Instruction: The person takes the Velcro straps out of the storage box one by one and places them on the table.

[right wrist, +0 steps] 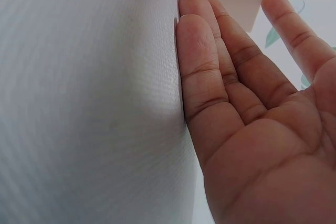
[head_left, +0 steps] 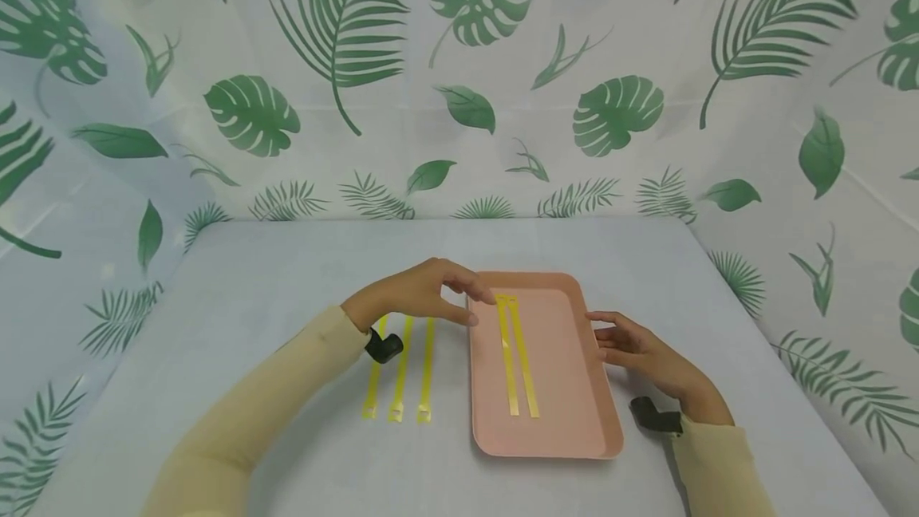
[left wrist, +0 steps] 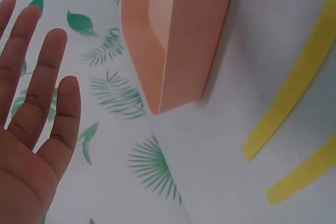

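Observation:
Two flat yellow straps lie lengthwise, side by side, in a shallow pink tray. My left hand hovers over the tray's left rim, its index fingertip close to the far end of these straps; whether it touches them I cannot tell. In the left wrist view that hand has its fingers spread straight, with nothing held. At the tray's right side, my right hand touches the rim with lightly bent fingers. The right wrist view has its fingers stretched along the table surface toward the tray.
Three more yellow straps with slotted near ends lie in a row left of the tray, partly under the left forearm. A white table carries everything. Leaf-printed curtains surround it at the back and sides.

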Action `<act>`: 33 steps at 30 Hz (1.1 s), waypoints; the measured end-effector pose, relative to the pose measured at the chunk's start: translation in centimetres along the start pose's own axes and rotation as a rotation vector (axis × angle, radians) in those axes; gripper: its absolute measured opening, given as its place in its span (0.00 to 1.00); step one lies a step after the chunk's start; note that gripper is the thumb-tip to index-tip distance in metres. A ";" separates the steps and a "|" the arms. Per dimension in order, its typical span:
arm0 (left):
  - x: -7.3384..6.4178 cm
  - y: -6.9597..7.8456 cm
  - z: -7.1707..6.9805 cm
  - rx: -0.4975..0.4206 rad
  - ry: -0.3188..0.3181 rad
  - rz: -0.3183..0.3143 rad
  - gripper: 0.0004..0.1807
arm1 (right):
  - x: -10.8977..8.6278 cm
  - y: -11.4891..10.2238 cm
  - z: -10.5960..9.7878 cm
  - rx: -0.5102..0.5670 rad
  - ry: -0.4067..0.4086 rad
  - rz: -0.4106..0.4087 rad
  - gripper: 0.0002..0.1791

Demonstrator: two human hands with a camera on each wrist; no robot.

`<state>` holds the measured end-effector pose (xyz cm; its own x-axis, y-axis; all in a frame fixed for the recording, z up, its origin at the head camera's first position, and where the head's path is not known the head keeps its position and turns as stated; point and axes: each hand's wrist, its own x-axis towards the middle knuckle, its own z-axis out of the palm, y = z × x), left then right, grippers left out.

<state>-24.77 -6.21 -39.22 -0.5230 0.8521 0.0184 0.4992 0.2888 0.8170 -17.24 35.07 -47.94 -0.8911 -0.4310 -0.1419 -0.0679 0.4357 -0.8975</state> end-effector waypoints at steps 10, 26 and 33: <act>2.9 -0.2 0.3 0.038 -0.115 0.002 0.21 | 0.2 -0.2 0.0 -0.014 -0.006 0.020 0.36; 7.3 -1.5 2.2 0.023 -0.244 -0.004 0.18 | 0.2 -0.1 0.0 -0.025 0.003 0.041 0.36; 8.6 -2.0 2.8 0.041 -0.291 -0.012 0.17 | 0.1 0.1 -0.1 -0.014 0.006 0.033 0.35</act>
<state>-28.30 1.75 -42.33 -0.3117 0.9362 -0.1621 0.5248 0.3119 0.7920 -17.35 35.14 -47.97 -0.8955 -0.4117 -0.1689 -0.0444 0.4603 -0.8866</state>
